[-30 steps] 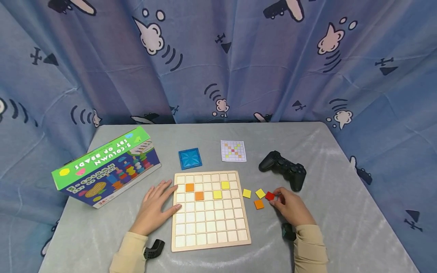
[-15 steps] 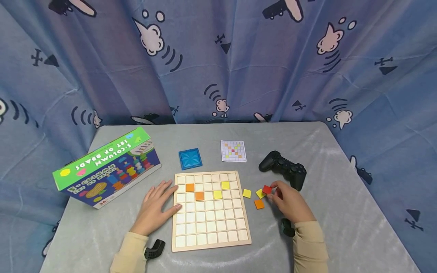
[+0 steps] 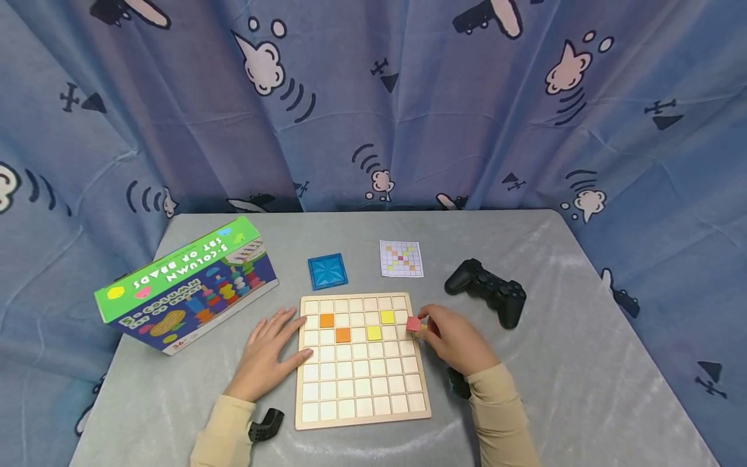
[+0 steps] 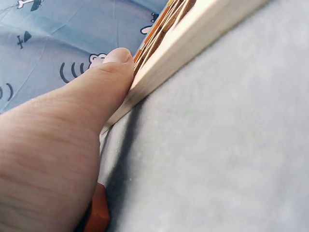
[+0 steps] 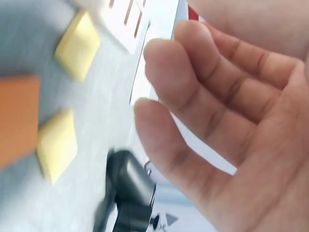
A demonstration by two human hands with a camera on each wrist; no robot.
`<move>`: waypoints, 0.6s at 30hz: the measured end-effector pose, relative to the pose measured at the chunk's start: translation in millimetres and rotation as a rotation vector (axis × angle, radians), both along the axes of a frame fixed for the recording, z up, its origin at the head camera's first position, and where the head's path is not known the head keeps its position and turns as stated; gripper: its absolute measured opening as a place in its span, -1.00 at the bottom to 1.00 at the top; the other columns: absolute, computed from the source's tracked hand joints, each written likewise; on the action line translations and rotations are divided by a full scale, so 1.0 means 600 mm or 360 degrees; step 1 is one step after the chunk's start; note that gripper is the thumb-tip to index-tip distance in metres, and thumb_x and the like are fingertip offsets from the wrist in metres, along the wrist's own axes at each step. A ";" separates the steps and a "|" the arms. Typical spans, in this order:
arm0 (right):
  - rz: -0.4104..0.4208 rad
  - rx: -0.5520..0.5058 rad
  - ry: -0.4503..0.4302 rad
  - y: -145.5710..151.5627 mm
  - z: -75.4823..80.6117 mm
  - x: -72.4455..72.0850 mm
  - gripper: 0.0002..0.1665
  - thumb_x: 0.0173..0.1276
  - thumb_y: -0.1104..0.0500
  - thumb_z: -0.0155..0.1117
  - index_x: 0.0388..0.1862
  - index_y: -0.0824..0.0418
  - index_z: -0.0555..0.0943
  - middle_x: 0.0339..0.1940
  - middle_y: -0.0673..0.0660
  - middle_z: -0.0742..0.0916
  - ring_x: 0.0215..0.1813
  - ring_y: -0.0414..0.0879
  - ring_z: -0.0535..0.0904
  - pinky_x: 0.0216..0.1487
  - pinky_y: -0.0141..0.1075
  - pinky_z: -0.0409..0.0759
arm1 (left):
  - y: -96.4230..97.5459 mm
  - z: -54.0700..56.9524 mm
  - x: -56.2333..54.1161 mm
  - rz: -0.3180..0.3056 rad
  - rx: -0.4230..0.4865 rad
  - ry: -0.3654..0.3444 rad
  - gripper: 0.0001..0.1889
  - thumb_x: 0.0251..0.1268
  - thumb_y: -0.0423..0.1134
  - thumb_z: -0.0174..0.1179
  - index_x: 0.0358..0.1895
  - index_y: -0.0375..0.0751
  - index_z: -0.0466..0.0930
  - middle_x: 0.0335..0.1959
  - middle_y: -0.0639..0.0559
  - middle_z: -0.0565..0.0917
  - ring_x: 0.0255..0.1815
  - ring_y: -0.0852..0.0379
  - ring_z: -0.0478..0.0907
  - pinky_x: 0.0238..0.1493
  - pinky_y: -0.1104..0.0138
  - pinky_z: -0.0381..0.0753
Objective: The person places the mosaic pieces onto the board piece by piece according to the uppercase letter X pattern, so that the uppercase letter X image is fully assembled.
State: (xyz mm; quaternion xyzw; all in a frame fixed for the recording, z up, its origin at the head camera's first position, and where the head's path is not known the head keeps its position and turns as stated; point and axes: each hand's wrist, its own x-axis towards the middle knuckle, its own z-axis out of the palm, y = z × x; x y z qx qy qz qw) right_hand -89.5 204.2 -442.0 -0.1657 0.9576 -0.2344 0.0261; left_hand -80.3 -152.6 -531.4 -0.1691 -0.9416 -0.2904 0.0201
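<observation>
Between thumb and forefinger, my right hand (image 3: 458, 340) pinches a red square tile (image 3: 413, 323) over the right edge of a wooden grid board (image 3: 344, 390). Its other fingers are loosely bent in the right wrist view. Two orange tiles (image 3: 327, 320) and two yellow tiles (image 3: 388, 317) sit in the board's upper cells. My left hand (image 3: 265, 360) rests spread at the left edge, its thumb against the board's side (image 4: 169, 60) in the left wrist view. Beneath the right hand lie a loose orange tile (image 5: 17, 118) and two loose yellow tiles (image 5: 78, 46), mostly hidden from the head view.
A black game controller (image 3: 487, 292) lies to the right. Behind the board are a blue square tray (image 3: 327, 271) and a printed card (image 3: 401, 259) with a coloured grid pattern. A green and blue toy box (image 3: 187, 285) stands at the left. A patterned curtain hangs behind.
The right hand has lifted the red tile from beside the loose tiles and carried it left to the board's right edge. The left hand stays in place.
</observation>
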 end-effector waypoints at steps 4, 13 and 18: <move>0.0083 0.0017 0.0053 -0.025 0.000 0.000 -0.70 0.21 0.18 0.41 -0.10 0.20 0.57 -0.56 -0.11 0.43 -0.54 -0.29 0.28 -0.53 -0.45 0.31 | 0.000 0.001 0.000 -0.0004 0.0014 0.0006 -0.29 0.22 0.27 0.15 0.41 0.09 0.32 0.48 0.01 0.23 0.52 -0.05 0.04 0.52 -0.03 -0.16; 0.0230 0.0028 0.0013 -0.073 -0.008 0.003 -0.71 0.24 0.16 0.39 -0.09 0.18 0.57 -0.60 -0.13 0.40 -0.56 -0.30 0.27 -0.53 -0.47 0.30 | 0.001 -0.001 -0.001 -0.0009 0.0011 0.0018 -0.28 0.22 0.28 0.15 0.41 0.09 0.31 0.47 0.02 0.24 0.52 -0.05 0.05 0.52 -0.02 -0.15; 0.0272 0.0066 -0.0052 -0.093 -0.014 0.007 -0.72 0.28 0.13 0.35 -0.06 0.15 0.57 -0.61 -0.16 0.43 -0.60 -0.31 0.29 -0.57 -0.47 0.34 | 0.002 0.000 -0.001 -0.0005 0.0015 0.0007 -0.28 0.22 0.28 0.15 0.41 0.09 0.31 0.48 0.02 0.23 0.52 -0.05 0.04 0.52 -0.02 -0.16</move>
